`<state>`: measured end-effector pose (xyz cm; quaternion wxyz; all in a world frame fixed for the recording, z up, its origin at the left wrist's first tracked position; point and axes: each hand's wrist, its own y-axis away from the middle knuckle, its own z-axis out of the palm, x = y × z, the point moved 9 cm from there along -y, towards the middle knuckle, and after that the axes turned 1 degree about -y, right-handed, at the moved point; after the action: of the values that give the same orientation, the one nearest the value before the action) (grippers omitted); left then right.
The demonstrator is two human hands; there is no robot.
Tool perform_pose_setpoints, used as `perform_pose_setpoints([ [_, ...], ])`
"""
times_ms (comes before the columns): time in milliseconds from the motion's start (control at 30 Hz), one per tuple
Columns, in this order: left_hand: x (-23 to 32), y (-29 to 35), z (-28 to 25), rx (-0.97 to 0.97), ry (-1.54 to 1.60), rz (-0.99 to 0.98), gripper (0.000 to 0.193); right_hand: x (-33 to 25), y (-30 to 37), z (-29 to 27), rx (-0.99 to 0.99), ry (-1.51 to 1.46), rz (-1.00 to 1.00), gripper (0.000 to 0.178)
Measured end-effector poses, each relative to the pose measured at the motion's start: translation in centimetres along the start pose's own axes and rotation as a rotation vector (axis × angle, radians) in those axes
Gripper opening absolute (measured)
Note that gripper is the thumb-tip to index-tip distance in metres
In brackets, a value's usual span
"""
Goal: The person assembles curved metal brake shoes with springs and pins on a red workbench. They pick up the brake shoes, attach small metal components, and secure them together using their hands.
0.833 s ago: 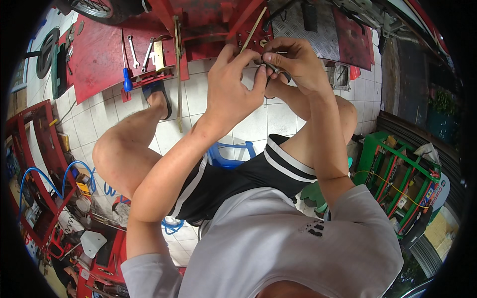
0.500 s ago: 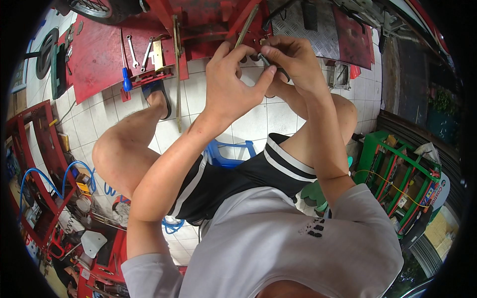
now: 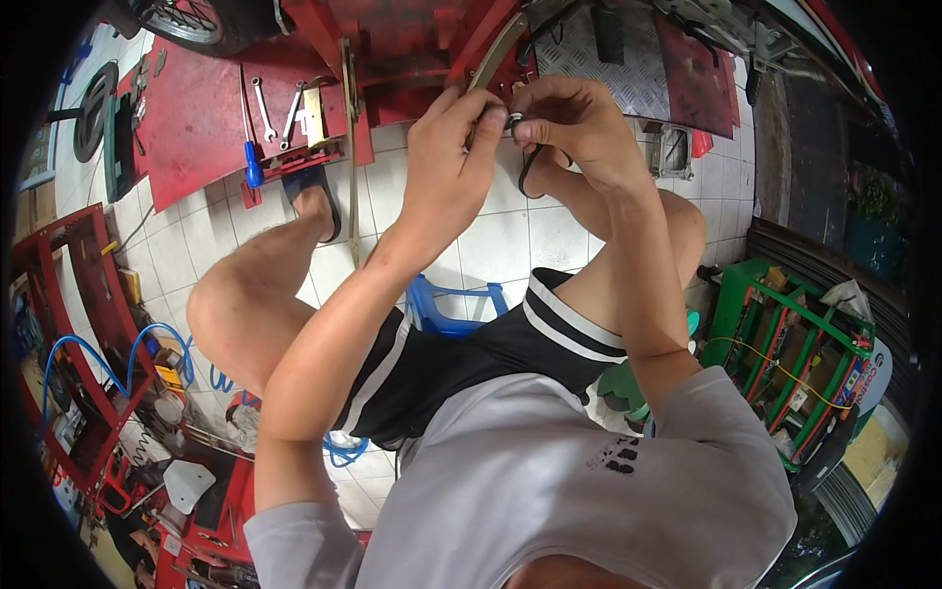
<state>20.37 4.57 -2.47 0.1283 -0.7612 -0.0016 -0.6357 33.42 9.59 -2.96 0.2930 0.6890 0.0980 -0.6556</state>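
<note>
In front of the red lift frame my two hands meet, fingertips close together. A small dark metal part with a shiny ring-like end (image 3: pixel 514 120) shows between them. My right hand (image 3: pixel 587 133) pinches it between thumb and bent fingers. My left hand (image 3: pixel 446 162) is closed, its thumb pressed against the fingers at the part's other side; what lies inside that grip is mostly hidden. To the left, a blue-handled screwdriver (image 3: pixel 252 165), a wrench (image 3: pixel 263 110) and a second wrench (image 3: pixel 292 116) lie on the red platform (image 3: pixel 196 128).
A motorcycle wheel (image 3: pixel 196 22) stands at the far left. A thin upright metal bar (image 3: pixel 352 157) rises left of my hands. Between my legs is a blue plastic stool (image 3: pixel 456 306). A green rack (image 3: pixel 775 334) stands at right, red shelving (image 3: pixel 59 294) at left.
My left thumb has folded in against its fingers, and the small metal part is now more covered. Both hands stay nearly in place; the view has shifted slightly.
</note>
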Motion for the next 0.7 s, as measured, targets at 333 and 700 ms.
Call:
perform_pose_setpoints([
  [333, -0.9, 1.1, 0.9, 0.004, 0.202, -0.140, 0.033, -1.8, -0.3, -3.7, 0.200, -0.101, -0.281, 0.016],
  [700, -1.4, 1.6, 1.7, -0.083, 0.287, -0.238, 0.033, -1.9, -0.2, -4.3, 0.234, -0.093, -0.296, 0.015],
])
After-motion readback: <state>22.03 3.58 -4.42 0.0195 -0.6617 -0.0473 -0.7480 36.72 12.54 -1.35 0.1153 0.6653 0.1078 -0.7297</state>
